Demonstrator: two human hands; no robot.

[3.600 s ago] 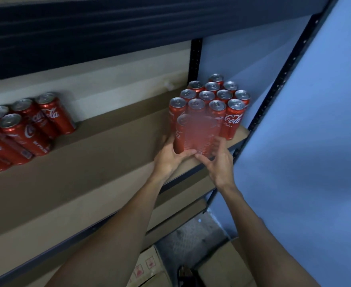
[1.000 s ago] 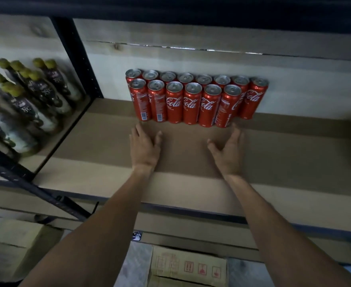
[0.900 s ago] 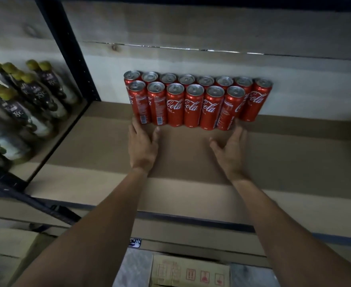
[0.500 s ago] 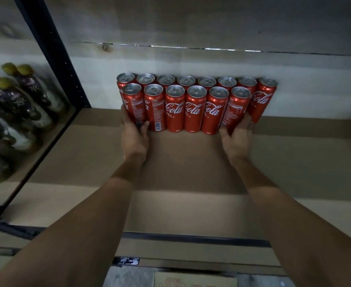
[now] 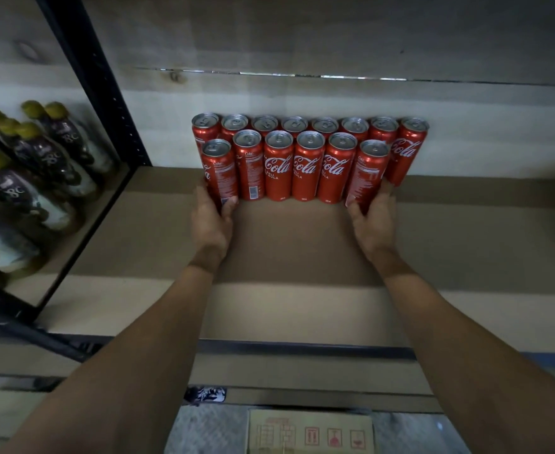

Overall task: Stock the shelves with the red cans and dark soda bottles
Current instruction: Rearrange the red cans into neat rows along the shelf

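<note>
A: While both hands bracket the front row, where's the stock?
B: Red cans [image 5: 308, 168] upright, two rows at the back of the shelf [image 5: 302, 309]. Left hand [image 5: 212, 221] wraps the left end can [image 5: 220, 168], right hand [image 5: 372, 224] wraps the right end can [image 5: 367, 172].
A: Key relation?
B: The row's long axis runs left-right between the hands, both equally near. Dark soda bottles [image 5: 40, 158] are in the left bay.

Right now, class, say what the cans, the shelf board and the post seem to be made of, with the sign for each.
Cans: metal, likely aluminium; glossy red print, bare silvery tops with pull tabs.
Shelf board: matt brown and grainless, probably fibreboard or cardboard sheet.
Post: dark painted metal, judging by its row of punched holes.
</note>
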